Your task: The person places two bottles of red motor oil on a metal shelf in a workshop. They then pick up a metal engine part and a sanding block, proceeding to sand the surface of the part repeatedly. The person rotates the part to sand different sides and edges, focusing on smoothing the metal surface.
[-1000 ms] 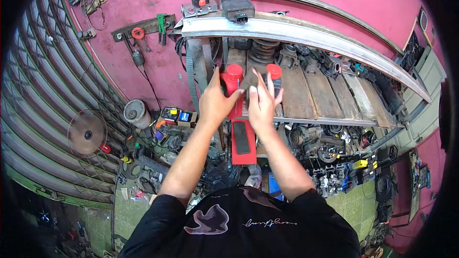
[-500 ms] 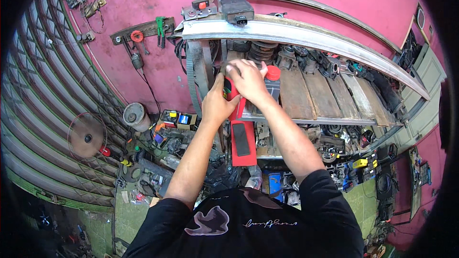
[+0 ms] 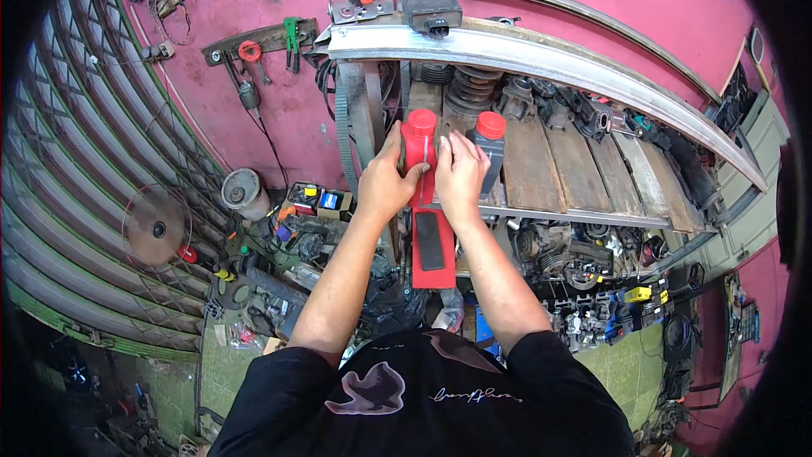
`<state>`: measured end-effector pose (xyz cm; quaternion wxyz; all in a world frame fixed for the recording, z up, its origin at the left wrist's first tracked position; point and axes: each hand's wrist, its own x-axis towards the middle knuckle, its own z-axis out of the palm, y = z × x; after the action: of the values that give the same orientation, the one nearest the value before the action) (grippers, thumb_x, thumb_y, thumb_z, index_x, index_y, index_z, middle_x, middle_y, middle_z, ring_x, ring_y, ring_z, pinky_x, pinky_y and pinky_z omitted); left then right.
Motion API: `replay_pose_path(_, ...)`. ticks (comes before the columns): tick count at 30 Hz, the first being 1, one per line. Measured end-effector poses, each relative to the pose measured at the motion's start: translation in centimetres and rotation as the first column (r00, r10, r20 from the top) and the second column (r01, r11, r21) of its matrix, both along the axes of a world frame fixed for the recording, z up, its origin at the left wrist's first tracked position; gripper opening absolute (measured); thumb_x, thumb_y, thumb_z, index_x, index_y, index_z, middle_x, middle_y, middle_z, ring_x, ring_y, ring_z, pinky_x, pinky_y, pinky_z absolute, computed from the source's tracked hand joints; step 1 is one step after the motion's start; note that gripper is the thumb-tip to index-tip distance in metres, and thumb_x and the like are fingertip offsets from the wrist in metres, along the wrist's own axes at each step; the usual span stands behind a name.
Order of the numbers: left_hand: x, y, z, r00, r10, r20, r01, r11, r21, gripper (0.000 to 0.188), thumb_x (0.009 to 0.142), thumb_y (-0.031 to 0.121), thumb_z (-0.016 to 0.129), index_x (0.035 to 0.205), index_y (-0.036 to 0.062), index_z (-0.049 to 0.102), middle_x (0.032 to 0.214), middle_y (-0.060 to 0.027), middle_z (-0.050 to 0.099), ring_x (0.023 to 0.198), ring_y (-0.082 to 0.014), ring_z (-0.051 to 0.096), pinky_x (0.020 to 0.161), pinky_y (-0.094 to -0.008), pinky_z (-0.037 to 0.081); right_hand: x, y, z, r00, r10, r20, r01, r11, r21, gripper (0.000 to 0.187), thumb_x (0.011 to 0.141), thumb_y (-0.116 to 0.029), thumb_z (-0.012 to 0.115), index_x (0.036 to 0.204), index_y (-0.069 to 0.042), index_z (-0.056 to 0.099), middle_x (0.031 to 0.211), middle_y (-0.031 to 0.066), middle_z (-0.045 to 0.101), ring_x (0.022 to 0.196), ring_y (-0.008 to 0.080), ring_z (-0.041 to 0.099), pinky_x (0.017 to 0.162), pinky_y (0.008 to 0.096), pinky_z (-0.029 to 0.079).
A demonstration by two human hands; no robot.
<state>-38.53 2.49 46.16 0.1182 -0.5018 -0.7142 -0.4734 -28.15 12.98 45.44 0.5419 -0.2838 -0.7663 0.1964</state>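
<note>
Right hand point(image 3: 461, 173) has come down off the top of the red bottle point(image 3: 420, 152) since half a second ago, so its red cap point(image 3: 421, 121) shows again; left hand point(image 3: 389, 182) is still on the bottle's left side. Bottle's upright at the near left corner of the plank shelf point(image 3: 531, 173), though from where I'm standing I can't make out where its base sits. Left hand is cupped round it, thumb across the near face. Right hand is half curled just beside the right flank, and I honestly can't tell if it's touching or has anything tucked in the fingers.

How far along? Cap's on, bottle's standing, but with a hand wrapped round it I'd call it unfinished. No idea how much is left.

Just right of that hand stands a dark bottle point(image 3: 488, 156), also red-capped, so it's a tight slot between the two. On the near side a red ledge point(image 3: 433, 279) with a dark flat slab point(image 3: 431, 239) on it sticks out past the shelf edge. A post point(image 3: 359, 110) crowds the left, coil springs point(image 3: 471, 89) sit behind, and a metal rail point(image 3: 541, 49) runs overhead. Most elbow room looks to be right, along the planks.
</note>
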Motion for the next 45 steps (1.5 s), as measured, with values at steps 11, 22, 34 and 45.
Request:
replay_pose_path(11, 2.7, -2.3, -7.6, 0.957, 0.193, 0.214, -0.173, 0.979, -0.109, 0.04, 0.095, 0.014, 0.069, 0.134, 0.0058, 0.067, 0.096, -0.0289, 0.071, 0.086, -0.0443, 0.071, 0.072, -0.0498, 0.057, 1.5, -4.2, -9.2, 0.988, 0.079, 0.135, -0.057, 0.985, -0.161, 0.027, 0.094, -0.012, 0.067, 0.116, 0.003, 0.069, 0.121, 0.0284, 0.068, 0.117, 0.0445, 0.063, 0.102, 0.0497, 0.049)
replay_pose_path(22, 0.8, -1.9, -11.0, 0.921, 0.264, 0.286, -0.295, 0.953, 0.072, 0.027, 0.093, 0.013, 0.074, 0.116, 0.0003, 0.076, 0.101, -0.0253, 0.074, 0.092, -0.0383, 0.075, 0.08, -0.0436, 0.059, -0.6, -4.1, -10.6, 0.969, 0.118, 0.217, -0.072, 0.976, -0.207, 0.031, 0.092, -0.015, 0.071, 0.115, 0.006, 0.069, 0.121, 0.0282, 0.068, 0.12, 0.0434, 0.062, 0.105, 0.049, 0.046)
replay_pose_path(34, 0.8, -1.6, -11.5, 0.913, 0.277, 0.301, -0.315, 0.945, 0.088, 0.029, 0.095, 0.016, 0.073, 0.121, 0.0027, 0.075, 0.102, -0.0214, 0.077, 0.077, -0.0245, 0.076, 0.071, -0.0354, 0.057, -0.5, -3.9, -11.4, 0.947, 0.069, 0.313, -0.018, 0.987, -0.161, 0.032, 0.093, -0.021, 0.072, 0.115, 0.003, 0.07, 0.128, 0.0267, 0.067, 0.127, 0.0397, 0.058, 0.108, 0.0507, 0.04)
replay_pose_path(45, 9.5, -2.0, -11.1, 0.929, -0.16, 0.332, 0.099, 0.976, 0.195, 0.036, 0.092, 0.003, 0.07, 0.127, -0.0001, 0.064, 0.111, -0.0135, 0.071, 0.063, -0.0096, 0.057, 0.06, -0.0235, 0.047, 10.9, -1.3, -9.6, 0.985, -0.146, -0.096, 0.146, 0.989, -0.008, 0.035, 0.091, -0.001, 0.067, 0.126, -0.003, 0.07, 0.116, 0.0147, 0.074, 0.123, 0.0355, 0.061, 0.104, 0.0451, 0.047)
